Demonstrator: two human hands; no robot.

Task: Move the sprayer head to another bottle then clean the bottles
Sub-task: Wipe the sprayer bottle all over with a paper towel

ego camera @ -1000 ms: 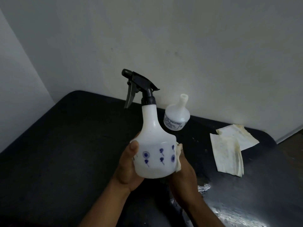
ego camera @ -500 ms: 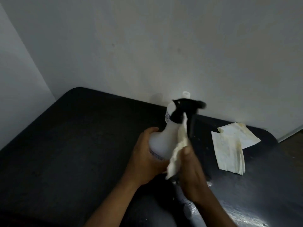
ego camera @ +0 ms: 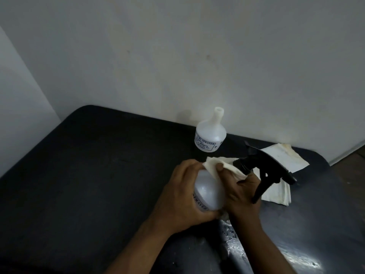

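Bottle (ego camera: 207,194) now tipped sideways — left hand (ego camera: 181,196) clamped on it, right hand (ego camera: 241,192) pinching cloth (ego camera: 221,167) at its neck — wiping underway.

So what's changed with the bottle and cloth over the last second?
The spray bottle went from upright to tipped over, its black sprayer head now pointing right. The right hand slid the cloth up from the bottle's side to its neck. The left hand kept its grip. The open bottle and folded cloth stayed put.
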